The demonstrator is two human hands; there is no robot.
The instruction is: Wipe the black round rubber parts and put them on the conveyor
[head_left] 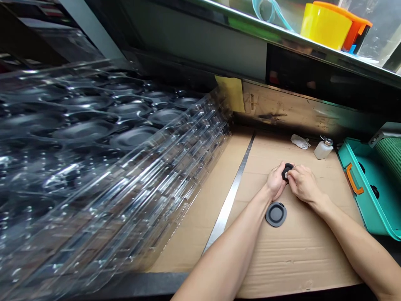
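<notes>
Cardboard-topped bench (300,263), scuffed metal panel (290,109)

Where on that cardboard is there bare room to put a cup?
Bare cardboard shows between the grey disc and the near edge, between the metal strip and the left hand, and between the right hand and the teal bin. It's crowded at left, where clear trays are stacked, and at the back right, around the white bottle and crumpled white piece.
</notes>
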